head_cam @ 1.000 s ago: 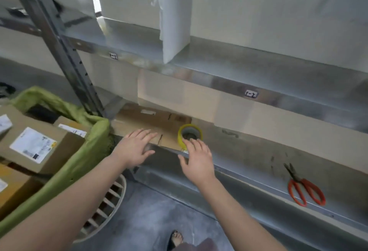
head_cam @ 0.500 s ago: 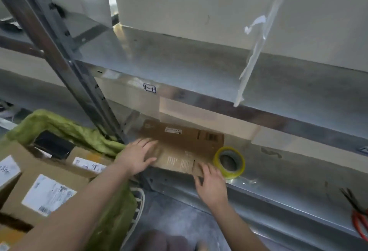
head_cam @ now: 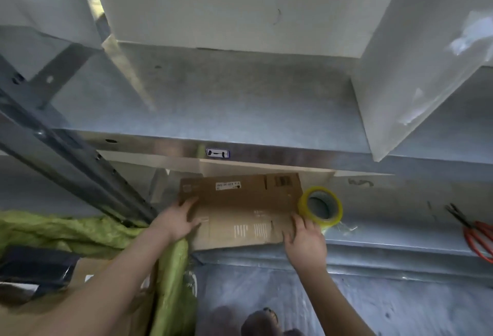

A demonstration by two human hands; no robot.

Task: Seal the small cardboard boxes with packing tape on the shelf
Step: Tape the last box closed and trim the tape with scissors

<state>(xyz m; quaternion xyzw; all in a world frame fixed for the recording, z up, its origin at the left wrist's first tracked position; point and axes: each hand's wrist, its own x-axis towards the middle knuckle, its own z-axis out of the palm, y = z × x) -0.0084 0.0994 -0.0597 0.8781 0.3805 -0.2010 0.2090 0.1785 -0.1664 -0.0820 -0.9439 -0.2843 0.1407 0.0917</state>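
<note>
we look down at a metal shelf [head_cam: 394, 234] where a flattened cardboard box [head_cam: 240, 210] lies, its long axis running left to right, its near edge overhanging the shelf lip. our left hand [head_cam: 177, 222] rests on the box's left end, fingers spread and flat, gripping nothing that we can see. our right hand [head_cam: 304, 239] presses the box's near right corner, fingers slightly curled; we cannot tell whether it pinches the edge. a yellow-edged roll of packing tape [head_cam: 321, 207] stands just right of the box, touching or nearly touching it, closest to our right hand. red-handled scissors [head_cam: 477, 237] lie far right. a green cloth [head_cam: 80, 231] drapes a bin at near left.
</note>
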